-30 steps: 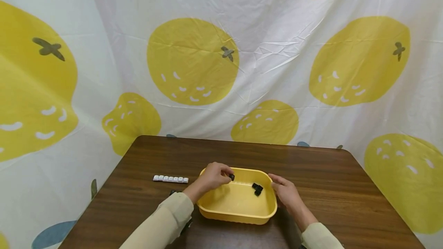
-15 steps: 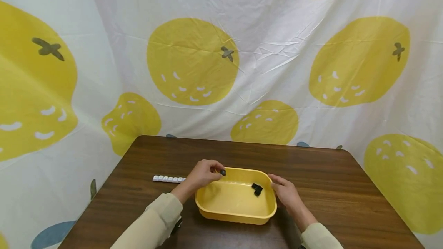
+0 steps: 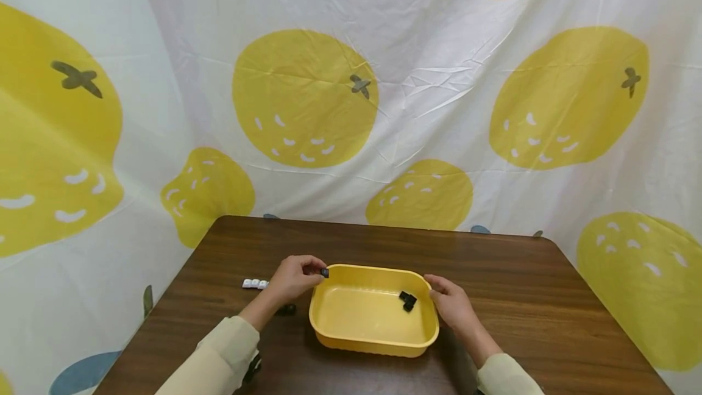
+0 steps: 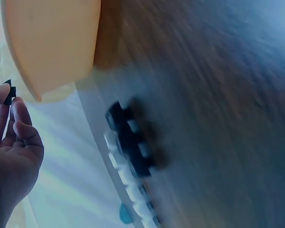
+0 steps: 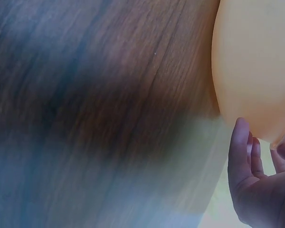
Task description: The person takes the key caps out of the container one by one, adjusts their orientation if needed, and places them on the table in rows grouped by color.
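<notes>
My left hand (image 3: 293,278) pinches a small black keycap (image 3: 325,273) between thumb and fingertips, just over the left rim of a yellow plastic tub (image 3: 373,346). The left wrist view shows that keycap (image 4: 10,92) side-on, close by the tub's corner. Inside the tub, toward its right end, lies a small cluster of black keycaps (image 3: 408,301). My right hand (image 3: 455,306) holds the tub's right rim, thumb at the edge and fingers along the outer wall.
Left of the tub, a row of white keycaps (image 3: 255,284) lies on the brown wooden table (image 3: 537,297), partly hidden by my left hand. Several black keycaps (image 4: 128,140) sit beside that row. A lemon-print cloth (image 3: 428,108) hangs behind the table.
My left hand has moved left with the black keycap, from above the tub's inside to its left rim. The right hand and the tub stay in place.
</notes>
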The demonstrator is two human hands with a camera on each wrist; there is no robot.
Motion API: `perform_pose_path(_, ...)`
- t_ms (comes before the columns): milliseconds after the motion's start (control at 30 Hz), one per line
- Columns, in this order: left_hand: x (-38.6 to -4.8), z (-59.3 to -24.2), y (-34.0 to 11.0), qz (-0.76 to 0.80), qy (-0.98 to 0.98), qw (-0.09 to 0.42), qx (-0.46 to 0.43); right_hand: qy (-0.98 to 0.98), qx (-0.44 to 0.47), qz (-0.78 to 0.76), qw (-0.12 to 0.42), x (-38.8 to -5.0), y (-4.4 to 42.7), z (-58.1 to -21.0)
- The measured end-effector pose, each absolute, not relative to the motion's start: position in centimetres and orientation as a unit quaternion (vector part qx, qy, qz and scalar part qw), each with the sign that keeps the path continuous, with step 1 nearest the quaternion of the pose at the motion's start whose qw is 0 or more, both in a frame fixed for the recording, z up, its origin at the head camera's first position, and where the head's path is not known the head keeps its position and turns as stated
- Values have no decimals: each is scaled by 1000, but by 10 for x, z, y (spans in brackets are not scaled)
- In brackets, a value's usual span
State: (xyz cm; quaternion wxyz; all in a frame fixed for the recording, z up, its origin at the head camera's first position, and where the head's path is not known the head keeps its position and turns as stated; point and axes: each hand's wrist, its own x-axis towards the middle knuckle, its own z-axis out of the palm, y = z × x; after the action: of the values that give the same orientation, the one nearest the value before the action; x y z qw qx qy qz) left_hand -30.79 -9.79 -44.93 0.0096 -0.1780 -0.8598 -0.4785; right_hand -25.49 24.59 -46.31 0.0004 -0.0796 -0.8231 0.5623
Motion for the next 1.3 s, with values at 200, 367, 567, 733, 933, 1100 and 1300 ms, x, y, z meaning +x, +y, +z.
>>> perform_pose_path(200, -303, -451, -119, -490, -857, 15, -162, -824, -67, 562, -11, -253, 249, -459)
perform_pose_path(367, -299, -455, -138, -483, -865, 28, -131, -829, -55, 556, -31, -250, 252, -456)
perform_pose_path(567, -294, -458, -156, -476, -873, 36, -99, -837, -38, 545, -47, -250, 255, -456)
perform_pose_path(733, -291, -463, -168, -472, -876, 42, -90, -830, -37, 555, -48, -250, 255, -456)
perform_pose_path(933, -289, -470, -183, -467, -879, 36, -87, -822, -37, 566, -45, -249, 254, -457)
perform_pose_path(1100, -289, -475, -194, -448, -890, 23, -79, -822, -45, 566, -45, -249, 254, -458)
perform_pose_path(1300, -289, -481, -209, -423, -898, 11, -119, -822, -49, 566, -45, -249, 253, -456)
